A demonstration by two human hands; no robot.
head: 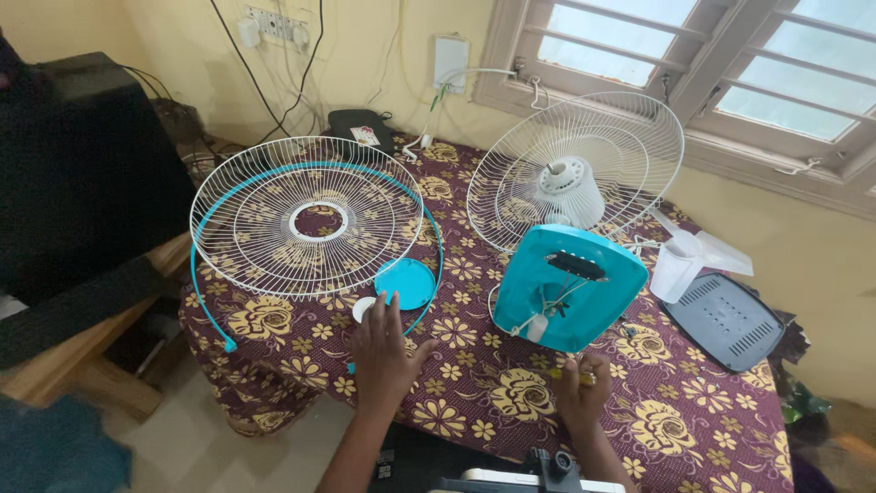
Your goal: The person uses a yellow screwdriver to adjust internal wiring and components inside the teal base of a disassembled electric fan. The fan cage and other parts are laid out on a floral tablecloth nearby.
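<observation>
The person appears midway through work on a dismantled fan: the left hand (383, 351) lies open near the surface's (693, 429) front edge, fingertips at a small white cap (363, 309) beside a teal disc (404, 282), which calls for a light pinch. The right hand (580, 388) is closed on a yellow-handled tool (572, 373) below the teal fan base (568, 288). A small red-and-white label sits on a black box (359, 126) at the far edge.

Beyond the hands, yellow wall (383, 55) with a daylit window (693, 55); to their left, wooden bench (82, 365) on pale floor (219, 447)
</observation>
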